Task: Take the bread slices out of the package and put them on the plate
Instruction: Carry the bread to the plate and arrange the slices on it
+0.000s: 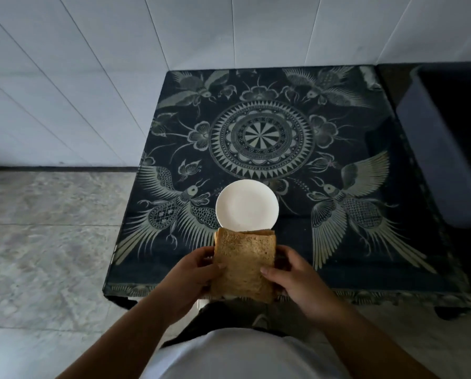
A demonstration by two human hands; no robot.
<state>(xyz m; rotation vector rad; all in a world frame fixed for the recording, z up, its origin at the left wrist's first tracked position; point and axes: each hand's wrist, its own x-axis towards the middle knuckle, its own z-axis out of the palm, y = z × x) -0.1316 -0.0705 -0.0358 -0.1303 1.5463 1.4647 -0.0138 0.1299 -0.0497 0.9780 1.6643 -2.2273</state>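
Observation:
A stack of brown bread slices (243,262) hangs over the near edge of the table, held between both hands. My left hand (194,272) grips its left side with the thumb on the top slice. My right hand (291,274) grips the right side the same way. At least two slices show at the far end of the stack. I cannot tell whether a clear package wraps the bread. A small round white plate (246,205) sits bare on the cloth just beyond the bread, whose far edge overlaps the plate's near rim in the view.
The low table wears a dark blue cloth (261,138) printed with birds and a central mandala. A dark blue-grey bin (447,149) stands at the right. White tiled wall lies behind and left, grey stone floor (45,242) on the left.

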